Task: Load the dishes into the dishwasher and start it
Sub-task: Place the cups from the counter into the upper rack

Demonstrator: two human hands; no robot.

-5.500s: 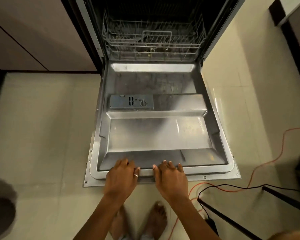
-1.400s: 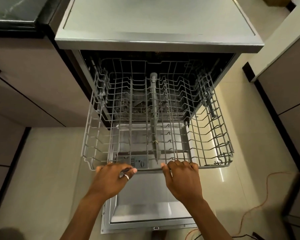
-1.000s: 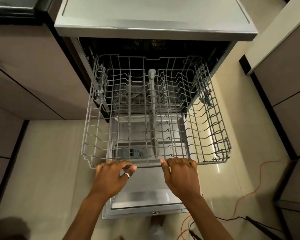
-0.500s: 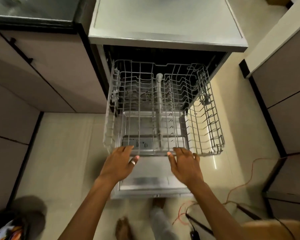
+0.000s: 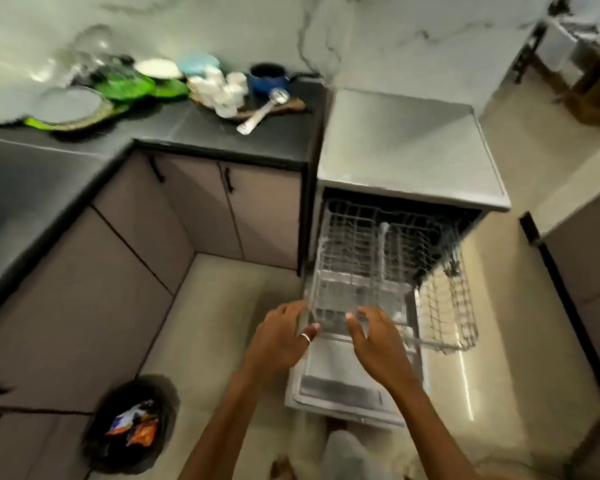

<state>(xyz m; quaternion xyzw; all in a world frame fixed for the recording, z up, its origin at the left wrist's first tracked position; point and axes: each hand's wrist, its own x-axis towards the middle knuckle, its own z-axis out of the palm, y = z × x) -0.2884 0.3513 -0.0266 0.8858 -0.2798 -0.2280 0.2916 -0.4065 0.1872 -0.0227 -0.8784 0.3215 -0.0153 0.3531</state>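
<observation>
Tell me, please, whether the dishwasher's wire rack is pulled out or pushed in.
Pulled out: the wire rack juts forward from the dishwasher, hanging over its lowered door.

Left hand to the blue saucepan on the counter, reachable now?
Probably, with a lean: the left hand is open and empty, and the path over the counter to the blue saucepan looks free.

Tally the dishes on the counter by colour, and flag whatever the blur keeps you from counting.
Blue saucepan: 1
Light blue bowl: 1
Green plates: 2, perhaps more
Grey plate: 1
White dish: 1
Metal spoon: 1
White cups: too blurred to count
Total: 7 told apart
</observation>
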